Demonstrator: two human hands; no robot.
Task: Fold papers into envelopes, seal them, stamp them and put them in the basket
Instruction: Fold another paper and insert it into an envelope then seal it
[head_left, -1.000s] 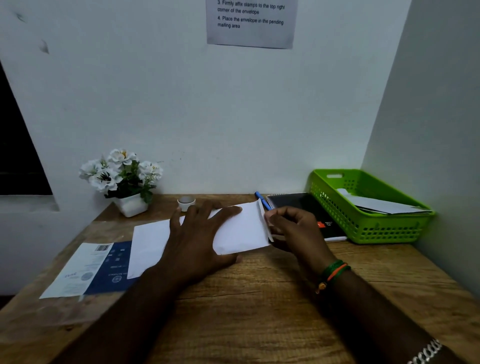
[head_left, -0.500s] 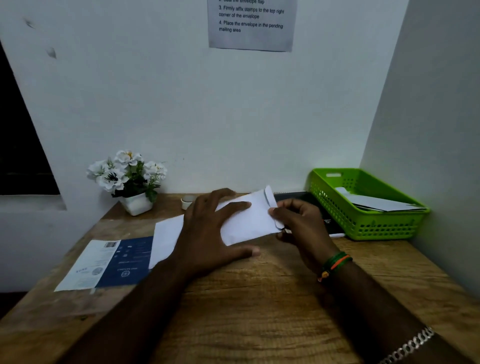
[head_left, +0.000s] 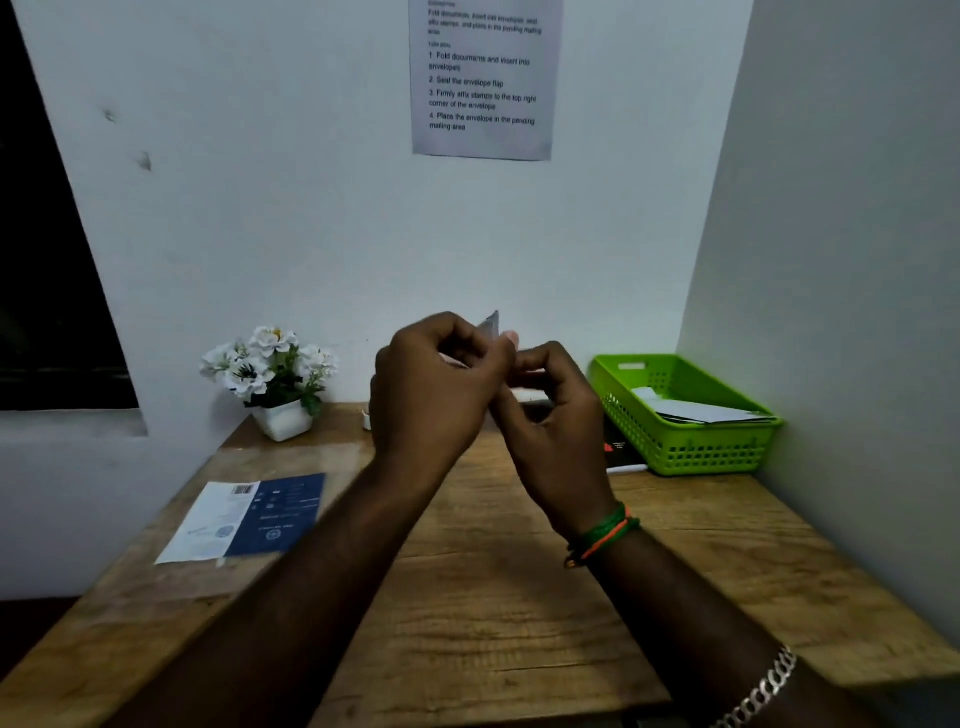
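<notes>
Envelope is the thing in hand, and in the head view it has left the desk: half a second ago it lay flat under the left palm with the right fingers at its end flap, and now both hands have lifted it up in front of the wall, well above the wooden table. Only a pale grey corner shows above the knuckles, with a blurred strip of white between the hands; the rest is hidden. The left hand is curled closed around it, fingers pinched at its upper edge, and the right hand is likewise closed on its near end, the two hands touching. Judging by this, the flap is being worked for sealing, so stamping and dropping into the basket are not yet done.

The green basket sits at the right against the side wall, already holding white envelopes. A blue and white leaflet lies at the left with a barcode; its small print is unreadable. The white sheet that lay beside it earlier is no longer visible.

The notice on the wall reads: "1. Fold documents and insert into envelopes", "2. Seal the envelope flap", "3. Firmly affix stamps to the top right corner of the envelope", "4. Place the envelope in the pending mailing area".
</notes>
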